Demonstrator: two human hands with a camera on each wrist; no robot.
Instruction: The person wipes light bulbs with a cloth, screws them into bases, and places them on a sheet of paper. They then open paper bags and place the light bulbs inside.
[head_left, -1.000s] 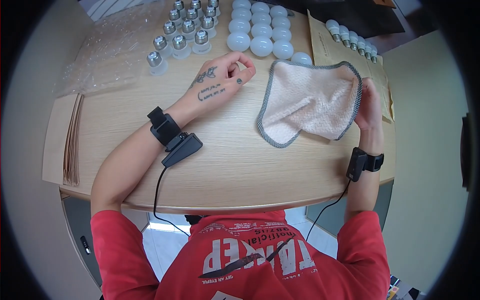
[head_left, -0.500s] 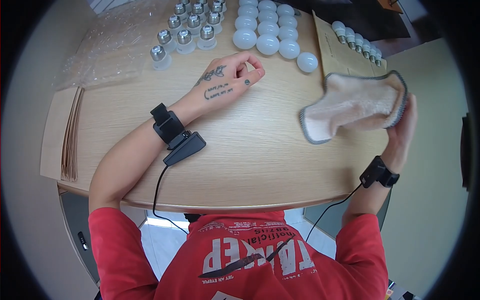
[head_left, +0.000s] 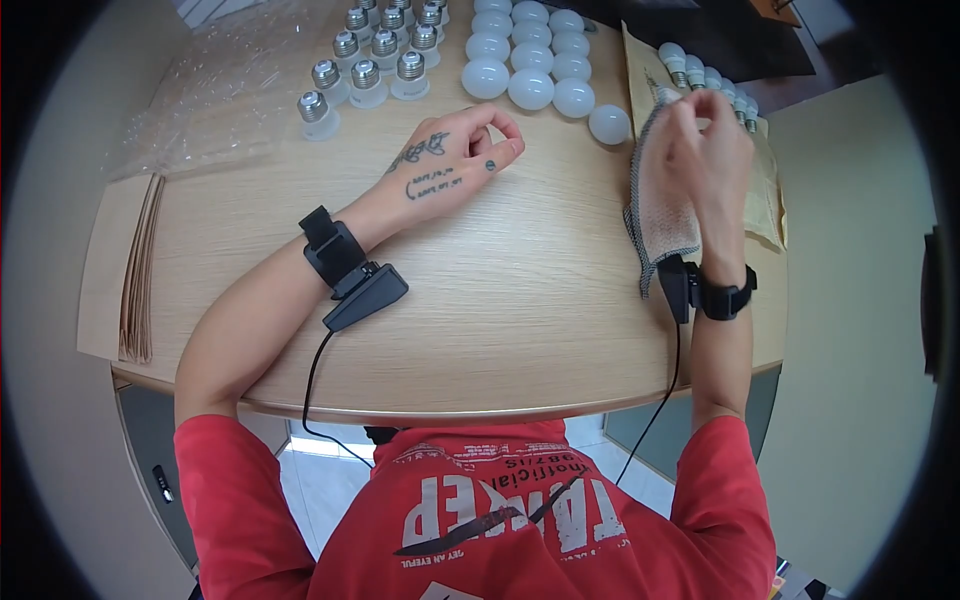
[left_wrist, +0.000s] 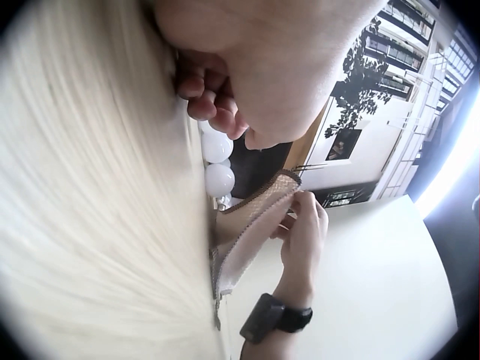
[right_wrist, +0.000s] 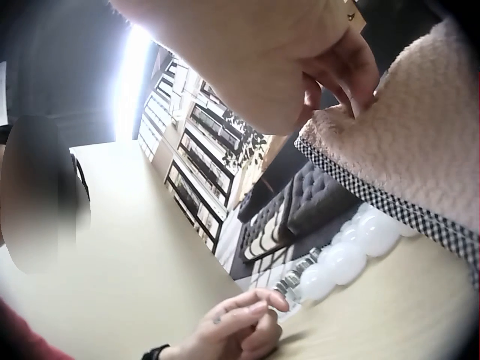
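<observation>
A pale pink towel [head_left: 664, 195] with a checked edging hangs folded from my right hand [head_left: 718, 155], over the right side of the table. In the right wrist view, thumb and fingers pinch the towel [right_wrist: 420, 135] near its edging. The left wrist view shows the towel [left_wrist: 247, 244] slanting down from that raised hand [left_wrist: 301, 232]. My left hand [head_left: 452, 165] rests on the table in front of the bulbs, fingers loosely curled and holding nothing. A single round white bulb [head_left: 609, 124] stands between the two hands, near the towel.
Rows of round white bulbs [head_left: 531, 58] stand at the back, with several bulbs cap-up [head_left: 365, 82] to their left. Small bulbs [head_left: 697, 70] lie on brown paper [head_left: 762, 190] at the right. Bubble wrap [head_left: 215, 90] and folded paper bags [head_left: 115, 265] lie at the left.
My right hand swung the spread towel rightward, then came back left and farther up the table. The towel now hangs narrow and folded. My left hand has stayed in place.
</observation>
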